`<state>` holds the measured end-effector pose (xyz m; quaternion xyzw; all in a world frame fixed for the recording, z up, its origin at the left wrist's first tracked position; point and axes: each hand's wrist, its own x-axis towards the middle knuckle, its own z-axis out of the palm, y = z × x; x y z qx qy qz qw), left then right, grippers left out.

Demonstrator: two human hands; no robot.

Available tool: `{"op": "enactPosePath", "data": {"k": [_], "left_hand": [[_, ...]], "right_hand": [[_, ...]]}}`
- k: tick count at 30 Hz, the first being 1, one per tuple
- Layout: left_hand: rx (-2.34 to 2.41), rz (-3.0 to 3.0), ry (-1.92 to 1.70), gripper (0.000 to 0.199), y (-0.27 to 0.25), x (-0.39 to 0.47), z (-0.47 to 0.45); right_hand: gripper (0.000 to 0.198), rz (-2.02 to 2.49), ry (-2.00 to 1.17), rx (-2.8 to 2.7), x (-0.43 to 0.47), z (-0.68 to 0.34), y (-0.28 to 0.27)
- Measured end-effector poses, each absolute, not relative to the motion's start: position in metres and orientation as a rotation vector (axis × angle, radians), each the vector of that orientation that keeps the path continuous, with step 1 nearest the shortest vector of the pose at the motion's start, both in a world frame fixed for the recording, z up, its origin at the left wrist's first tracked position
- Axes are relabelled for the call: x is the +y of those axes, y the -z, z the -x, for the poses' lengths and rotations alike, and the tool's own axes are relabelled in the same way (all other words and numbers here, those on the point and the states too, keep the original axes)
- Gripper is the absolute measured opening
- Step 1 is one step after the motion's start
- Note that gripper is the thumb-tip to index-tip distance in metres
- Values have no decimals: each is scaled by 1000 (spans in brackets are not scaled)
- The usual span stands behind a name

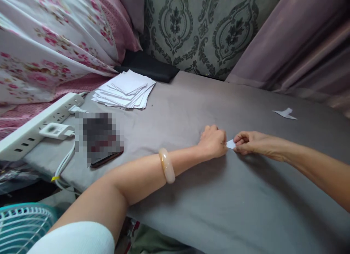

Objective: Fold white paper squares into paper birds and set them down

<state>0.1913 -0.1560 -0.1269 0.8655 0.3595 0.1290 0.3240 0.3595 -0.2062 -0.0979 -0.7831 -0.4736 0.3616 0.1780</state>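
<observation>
A small white piece of folded-looking paper [230, 144] lay directly between the two bare hands, above the smooth grey cloth-covered surface [180, 115]. The person's left hand [212, 141] was curled nearly into a fist, closed about the paper's left end, though its fingertips were partly hidden from view. The right hand [250, 142] pinched the right end between thumb and bent fingers, so only a short white stretch showed between the hands, which were near each other but apart. A cream-and-amber stone bangle [166, 165] circled the left forearm. Well beyond the right hand lay a pointed white paper scrap [286, 113], while a loose stack of white paper sheets [127, 89] rested toward the far left, just beside a flat black cloth-like item [150, 66].
</observation>
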Motion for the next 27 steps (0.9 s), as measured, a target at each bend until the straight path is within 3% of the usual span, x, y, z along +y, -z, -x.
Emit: {"op": "enactPosePath", "data": {"k": [4,7,10,21,27], "left_hand": [[906,-2292,-403,20,135,-154,-193],[868,-2296,-452,15,135,-154,-191],[872,-2283,-454,23,133,-154,-190],[794,-2188,-497,10,136,-153,-192],[734,-2137,-753,7,126,-155,-188]], "right_hand": [[21,2216,-1193,-1303,-206,-361,92],[21,2116,-1169,-1275,-213,-361,93],[23,1996,-1175,-1220,-222,-363,100],[26,1618,-983,-1020,-240,-371,120],[30,1539,-994,-917,-240,-377,122]]}}
